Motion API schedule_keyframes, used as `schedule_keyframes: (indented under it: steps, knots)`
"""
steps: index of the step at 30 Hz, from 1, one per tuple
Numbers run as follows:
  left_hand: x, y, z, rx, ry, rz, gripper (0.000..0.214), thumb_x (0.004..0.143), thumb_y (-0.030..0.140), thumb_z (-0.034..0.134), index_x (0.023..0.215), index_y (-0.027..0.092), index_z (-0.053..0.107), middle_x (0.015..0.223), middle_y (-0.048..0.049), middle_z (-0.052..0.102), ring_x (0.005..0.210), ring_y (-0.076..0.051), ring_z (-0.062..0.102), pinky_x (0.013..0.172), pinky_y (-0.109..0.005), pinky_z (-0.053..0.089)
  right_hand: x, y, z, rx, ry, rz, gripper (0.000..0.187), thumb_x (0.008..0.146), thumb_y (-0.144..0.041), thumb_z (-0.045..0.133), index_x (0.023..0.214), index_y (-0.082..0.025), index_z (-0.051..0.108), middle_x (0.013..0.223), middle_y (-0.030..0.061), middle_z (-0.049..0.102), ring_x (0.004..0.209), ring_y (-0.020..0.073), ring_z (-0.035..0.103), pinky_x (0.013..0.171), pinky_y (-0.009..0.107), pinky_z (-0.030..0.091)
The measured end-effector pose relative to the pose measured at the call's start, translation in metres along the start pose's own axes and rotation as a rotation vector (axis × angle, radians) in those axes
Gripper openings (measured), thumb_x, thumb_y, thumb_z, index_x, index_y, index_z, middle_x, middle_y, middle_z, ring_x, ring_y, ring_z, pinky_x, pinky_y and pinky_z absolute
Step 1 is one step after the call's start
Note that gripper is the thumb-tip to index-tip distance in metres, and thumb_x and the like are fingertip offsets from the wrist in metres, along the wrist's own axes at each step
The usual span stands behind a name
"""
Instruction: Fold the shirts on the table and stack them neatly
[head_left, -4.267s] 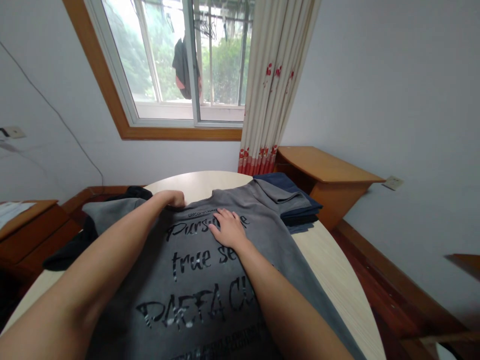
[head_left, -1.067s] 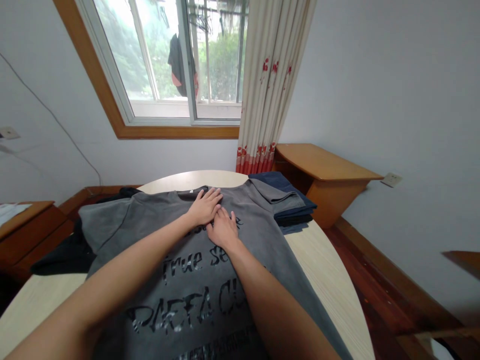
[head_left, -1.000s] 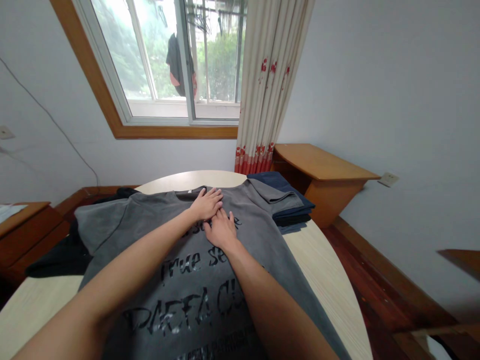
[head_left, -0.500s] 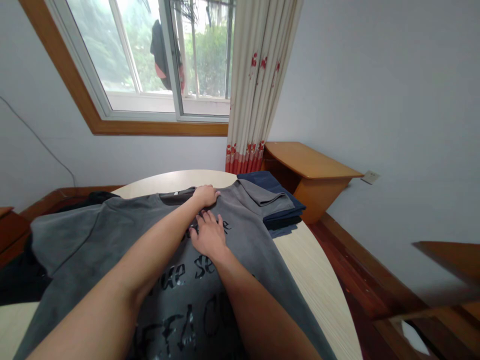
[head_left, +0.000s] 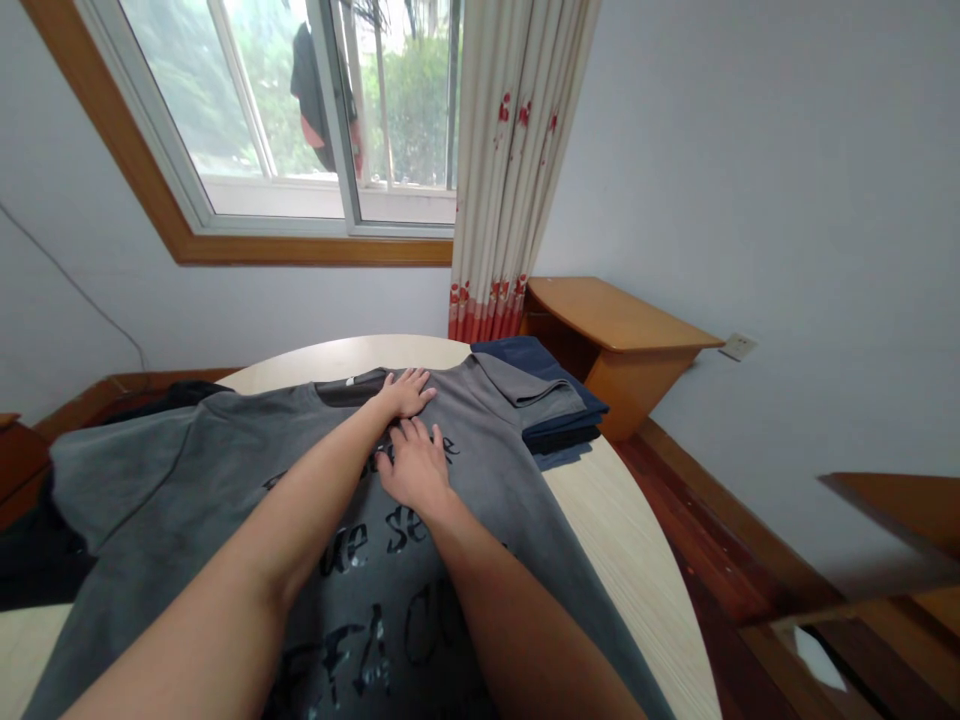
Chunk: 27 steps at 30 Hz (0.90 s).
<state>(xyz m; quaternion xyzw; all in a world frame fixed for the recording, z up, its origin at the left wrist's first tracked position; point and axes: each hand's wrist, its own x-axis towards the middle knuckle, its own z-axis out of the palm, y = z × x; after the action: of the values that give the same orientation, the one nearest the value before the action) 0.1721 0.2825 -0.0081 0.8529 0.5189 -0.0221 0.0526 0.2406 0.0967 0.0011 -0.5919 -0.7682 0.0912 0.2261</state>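
Note:
A grey T-shirt (head_left: 225, 470) with black lettering lies spread face up on a round light-wood table (head_left: 630, 540). My left hand (head_left: 403, 392) rests flat with fingers stretched out just below the shirt's collar. My right hand (head_left: 414, 467) lies flat on the chest print right beside it, fingers apart. Neither hand holds anything. The shirt's right sleeve drapes over a folded stack of dark blue clothes (head_left: 559, 415) at the table's far right.
Dark clothing (head_left: 45, 560) hangs off the table's left side. An orange wooden cabinet (head_left: 619, 335) stands by the wall behind the table, next to a curtain (head_left: 510, 160) and a window (head_left: 300, 110). Reddish wood floor shows on the right.
My left hand slid from the shirt's left shoulder to the collar beside my right hand. Both stay flat on the cloth. My view has turned a little to the right.

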Motion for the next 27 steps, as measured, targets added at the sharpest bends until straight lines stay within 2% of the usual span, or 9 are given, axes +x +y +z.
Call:
schedule_keyframes:
  steps: [6, 9, 14, 16, 20, 24, 27]
  knots:
    - [-0.020, -0.021, 0.006, -0.008, 0.058, 0.082, 0.064, 0.103, 0.049, 0.021, 0.161, 0.020, 0.024, 0.168, -0.0076, 0.016, 0.156, -0.024, 0.012, 0.124, -0.049, 0.012, 0.001, 0.003, 0.002, 0.011, 0.005, -0.006, 0.048, 0.096, -0.039, 0.049, 0.138, -0.016, 0.056, 0.152, 0.0131, 0.050, 0.144, 0.0292, 0.036, 0.120, 0.054, 0.021]
    - [-0.030, -0.040, 0.005, -0.009, 0.070, 0.054, 0.066, 0.102, 0.048, 0.021, 0.161, 0.016, 0.024, 0.168, -0.0089, 0.017, 0.156, -0.024, 0.011, 0.124, -0.048, 0.012, 0.001, 0.004, 0.004, 0.013, -0.004, 0.005, 0.050, 0.097, -0.041, 0.049, 0.140, -0.017, 0.056, 0.155, 0.0128, 0.046, 0.146, 0.0287, 0.034, 0.121, 0.053, 0.020]
    - [-0.040, -0.065, -0.001, 0.025, 0.052, -0.037, 0.067, 0.102, 0.049, 0.018, 0.161, 0.018, 0.021, 0.169, -0.0083, 0.013, 0.156, -0.025, 0.011, 0.123, -0.049, 0.013, 0.001, 0.003, 0.002, 0.009, -0.005, 0.013, 0.050, 0.097, -0.041, 0.048, 0.140, -0.018, 0.055, 0.156, 0.0118, 0.045, 0.146, 0.0273, 0.034, 0.121, 0.052, 0.019]
    - [-0.045, -0.070, -0.004, 0.048, 0.049, -0.070, 0.069, 0.102, 0.052, 0.017, 0.161, 0.017, 0.021, 0.169, -0.0101, 0.014, 0.156, -0.026, 0.013, 0.123, -0.050, 0.013, 0.001, 0.003, 0.002, 0.009, -0.005, 0.008, 0.050, 0.097, -0.041, 0.048, 0.141, -0.018, 0.055, 0.156, 0.0122, 0.045, 0.146, 0.0275, 0.035, 0.121, 0.052, 0.020]
    - [-0.061, -0.073, -0.006, 0.111, 0.122, -0.150, 0.073, 0.101, 0.056, 0.020, 0.160, 0.014, 0.025, 0.168, -0.0135, 0.016, 0.155, -0.029, 0.014, 0.123, -0.050, 0.011, 0.001, 0.004, 0.003, 0.012, -0.007, 0.013, 0.051, 0.097, -0.041, 0.049, 0.141, -0.018, 0.055, 0.156, 0.0120, 0.045, 0.147, 0.0278, 0.034, 0.121, 0.052, 0.019]
    - [-0.082, -0.075, -0.001, 0.052, 0.034, -0.243, 0.075, 0.100, 0.058, 0.020, 0.160, 0.013, 0.026, 0.168, -0.0140, 0.017, 0.154, -0.033, 0.018, 0.121, -0.051, 0.021, 0.001, 0.003, 0.003, 0.016, -0.006, 0.014, 0.050, 0.097, -0.040, 0.049, 0.141, -0.019, 0.055, 0.156, 0.0121, 0.045, 0.147, 0.0274, 0.034, 0.121, 0.051, 0.018]
    - [-0.091, -0.077, 0.004, 0.011, 0.058, -0.261, 0.074, 0.100, 0.059, 0.018, 0.161, 0.016, 0.024, 0.169, -0.0105, 0.014, 0.155, -0.033, 0.015, 0.122, -0.052, 0.020, 0.001, 0.003, 0.003, 0.017, -0.014, 0.021, 0.050, 0.097, -0.040, 0.048, 0.142, -0.019, 0.055, 0.157, 0.0117, 0.044, 0.148, 0.0269, 0.033, 0.122, 0.051, 0.017]
